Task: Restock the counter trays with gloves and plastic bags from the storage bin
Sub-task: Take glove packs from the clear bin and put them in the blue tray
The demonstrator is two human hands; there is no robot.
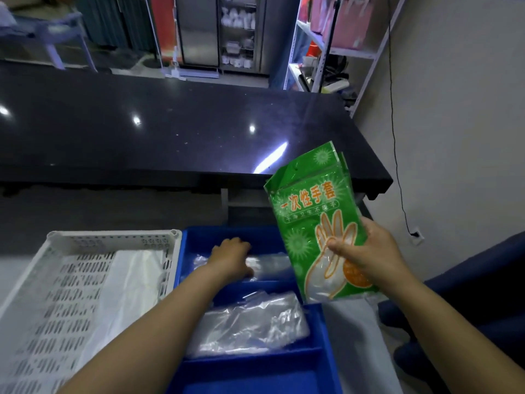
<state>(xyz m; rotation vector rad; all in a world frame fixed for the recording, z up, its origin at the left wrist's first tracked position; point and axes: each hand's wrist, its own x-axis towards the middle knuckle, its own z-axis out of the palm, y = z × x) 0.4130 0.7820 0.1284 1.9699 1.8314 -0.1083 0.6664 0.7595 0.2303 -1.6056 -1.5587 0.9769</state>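
- The person's right hand (366, 251) is holding up a green pack of disposable gloves (318, 223), pinching it with the thumb on the printed front and the fingers behind it.
- The pack is hanging tilted in the air above the right side of a blue divided tray (227, 233), touching nothing but the hand; a second green edge is showing just behind its top.
- The left hand (231, 258) is reaching into the tray's far compartment and resting on clear plastic bags (270, 265). Its fingers are bending down out of sight, so it is not possible to tell whether they are gripping.
- More crumpled clear plastic (250, 322) is lying in the middle compartment.
- A white perforated basket (85, 243) is sitting just left of the tray, touching it, with pale plastic sheets inside.
- A glossy black worktop (170, 123) is stretching across behind both.
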